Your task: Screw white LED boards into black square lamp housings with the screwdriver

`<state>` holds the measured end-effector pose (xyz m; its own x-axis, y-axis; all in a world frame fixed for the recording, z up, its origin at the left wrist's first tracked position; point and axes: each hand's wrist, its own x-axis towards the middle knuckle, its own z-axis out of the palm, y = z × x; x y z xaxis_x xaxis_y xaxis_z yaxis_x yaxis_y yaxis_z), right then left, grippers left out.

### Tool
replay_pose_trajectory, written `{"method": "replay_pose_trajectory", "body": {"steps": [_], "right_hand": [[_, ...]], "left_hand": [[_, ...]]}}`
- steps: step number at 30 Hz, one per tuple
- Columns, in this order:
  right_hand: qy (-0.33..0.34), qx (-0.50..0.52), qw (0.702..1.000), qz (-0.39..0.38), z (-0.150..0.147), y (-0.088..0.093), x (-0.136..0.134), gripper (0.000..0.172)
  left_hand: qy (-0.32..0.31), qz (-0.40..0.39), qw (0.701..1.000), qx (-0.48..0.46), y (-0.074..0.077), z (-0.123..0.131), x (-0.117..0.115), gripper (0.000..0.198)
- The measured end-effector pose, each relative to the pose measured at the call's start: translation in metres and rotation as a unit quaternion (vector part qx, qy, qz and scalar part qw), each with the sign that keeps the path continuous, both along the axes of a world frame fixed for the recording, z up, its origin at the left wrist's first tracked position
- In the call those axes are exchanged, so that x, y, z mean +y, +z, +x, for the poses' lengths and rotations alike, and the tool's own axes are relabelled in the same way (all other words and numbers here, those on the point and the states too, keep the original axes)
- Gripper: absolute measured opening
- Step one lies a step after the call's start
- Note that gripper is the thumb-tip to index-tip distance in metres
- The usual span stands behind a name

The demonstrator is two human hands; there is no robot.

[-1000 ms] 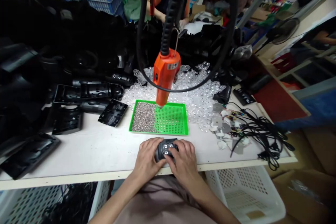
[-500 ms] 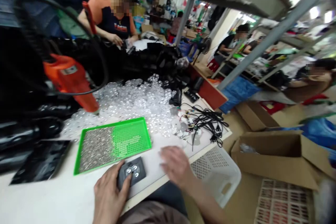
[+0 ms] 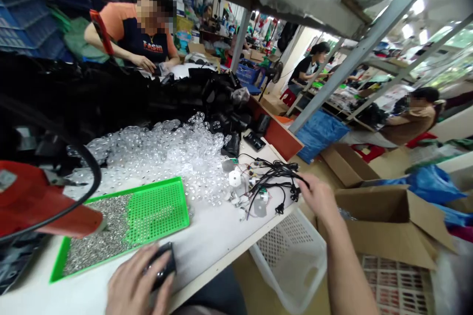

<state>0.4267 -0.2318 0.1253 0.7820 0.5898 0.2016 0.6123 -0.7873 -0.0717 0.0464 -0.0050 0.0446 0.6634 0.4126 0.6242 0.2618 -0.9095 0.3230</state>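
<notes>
My left hand point(image 3: 135, 285) sits low at the table's point(image 3: 216, 236) near edge, fingers curled round the small black part point(image 3: 163, 267) and covering its near end. The part lies flat on the white top, just in front of the green tray point(image 3: 162, 206). Its long axis runs from my palm up and to the right, the free end pointing toward the tray's near rim. A few bright spots show on its upper face; the blur hides anything finer.

My right arm is stretched well out to the right, forearm rising from the lower edge, wrist straight, back of the right hand point(image 3: 318, 198) turned up. The fingers bend down into the edge of the tangle of black cables point(image 3: 275, 177) at the table's far right corner. Whether they have closed on a strand I cannot tell.

The tray holds a grey bed of screws point(image 3: 98, 238) across its left part. An orange screwdriver point(image 3: 44, 209) hangs over that end, tip toward the screws. Behind the tray spreads a heap of clear plastic domes point(image 3: 158, 145), and past that a bank of black housings point(image 3: 121, 93). Below the table corner stands a white basket point(image 3: 295, 261), with an open cardboard box point(image 3: 391, 216) beside it. Across the bench, a person in an orange top point(image 3: 133, 34) is at work.
</notes>
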Motion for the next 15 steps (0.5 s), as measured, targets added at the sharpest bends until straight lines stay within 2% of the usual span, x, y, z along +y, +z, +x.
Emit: {"method": "replay_pose_trajectory", "body": {"steps": [3,5,6,8,11,15], "right_hand": [[0.052,-0.089,0.993,0.061,0.002,0.034,0.01,0.034],[0.089,-0.119,0.988,0.042,0.008,0.05,0.022,0.031],[0.102,-0.126,0.987,0.024,0.011,0.057,0.027,0.029],[0.114,-0.14,0.984,0.008,0.018,0.067,0.034,0.028],[0.13,-0.152,0.979,0.032,0.024,0.077,0.034,0.027],[0.137,-0.112,0.981,0.076,0.033,0.074,0.034,0.03]], "left_hand": [[-0.117,-0.005,0.993,0.019,0.02,0.051,-0.011,0.036],[-0.19,-0.038,0.977,0.088,0.03,0.093,-0.018,0.033],[-0.205,-0.058,0.97,0.118,0.033,0.116,-0.022,0.031],[-0.203,-0.106,0.953,0.2,0.039,0.159,-0.031,0.031],[-0.173,-0.167,0.921,0.307,0.042,0.215,-0.045,0.034],[-0.152,-0.226,0.892,0.359,0.031,0.261,-0.055,0.026]]}}
